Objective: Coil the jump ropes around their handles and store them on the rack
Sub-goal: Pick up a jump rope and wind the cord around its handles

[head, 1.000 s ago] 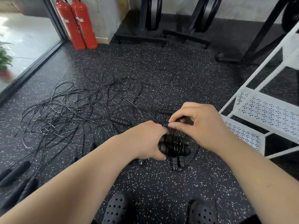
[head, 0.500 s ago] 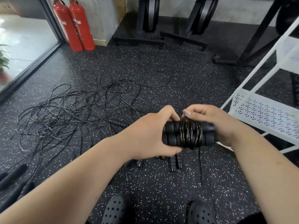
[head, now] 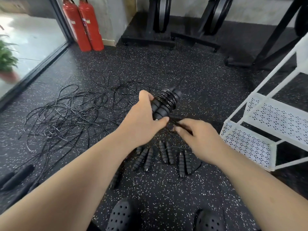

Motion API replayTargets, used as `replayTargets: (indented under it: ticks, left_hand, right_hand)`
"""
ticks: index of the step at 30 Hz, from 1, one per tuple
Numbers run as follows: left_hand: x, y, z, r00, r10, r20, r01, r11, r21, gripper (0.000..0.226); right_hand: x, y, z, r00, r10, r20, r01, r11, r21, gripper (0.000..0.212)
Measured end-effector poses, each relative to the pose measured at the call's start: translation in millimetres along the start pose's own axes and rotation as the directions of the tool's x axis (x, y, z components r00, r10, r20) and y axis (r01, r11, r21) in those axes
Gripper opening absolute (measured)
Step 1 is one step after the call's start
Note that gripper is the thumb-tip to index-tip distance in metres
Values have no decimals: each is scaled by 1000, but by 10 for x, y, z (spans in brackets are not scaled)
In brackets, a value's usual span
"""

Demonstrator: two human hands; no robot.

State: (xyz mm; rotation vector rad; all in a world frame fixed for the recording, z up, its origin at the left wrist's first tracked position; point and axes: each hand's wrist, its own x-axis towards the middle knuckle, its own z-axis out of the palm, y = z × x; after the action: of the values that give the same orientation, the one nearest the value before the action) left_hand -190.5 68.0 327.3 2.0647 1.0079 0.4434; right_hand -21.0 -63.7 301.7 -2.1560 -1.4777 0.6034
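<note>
The grip of the left hand [head: 143,121] is curled round a coiled jump rope [head: 166,101], held above the floor [head: 208,77] near the white rack [head: 260,117]. The right hand [head: 200,138] pinches its blurred rope tail [head: 180,125]. Judging by this, one rope is nearly ready to shelve. A tangle of loose ropes [head: 70,114] and several handles [head: 164,154] remain on the floor, so most work seems left.
</note>
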Motion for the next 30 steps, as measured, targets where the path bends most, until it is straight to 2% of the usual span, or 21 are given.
replayTargets:
  ticks: [3, 6, 10, 14, 16, 18, 23, 26, 30]
  left_hand:
    - [50, -126, -15, 1000, 14, 24, -18, 982, 190, 61]
    - [47, -165, 42, 992, 17, 128, -61, 935, 349, 61]
    - [36, -155, 114, 964, 18, 264, -136, 889, 438, 65]
    - [-5, -102, 193, 917, 13, 399, -204, 875, 439, 70]
    - [-39, -62, 213, 866, 46, 498, -287, 861, 419, 69]
    - [-73, -21, 212, 811, 67, 582, -351, 851, 390, 68]
    - [-129, 52, 204, 766, 110, 634, -352, 896, 270, 68]
    - [-149, 119, 184, 743, 150, 652, -340, 924, 175, 66]
    - [-149, 144, 142, 741, 153, 654, -301, 946, 120, 67]
  right_hand:
    - [-73, -57, -63, 998, -44, -37, 35, 974, -222, 24]
    - [-122, -101, -165, 985, -148, -84, 107, 922, -373, 30]
    - [-124, -80, -265, 971, -213, -108, 151, 898, -413, 39]
    - [-118, -40, -308, 966, -223, -133, 158, 911, -381, 36]
    - [-107, 4, -340, 974, -191, -120, 143, 935, -326, 32]
    - [-103, 47, -389, 989, -140, -57, 127, 974, -187, 30]
    - [-76, 138, -486, 991, -97, 94, 86, 990, 112, 22]
    - [-41, 203, -507, 991, -97, 92, 69, 962, 265, 19]
    - [-22, 214, -532, 995, -100, -12, 97, 916, 390, 15]
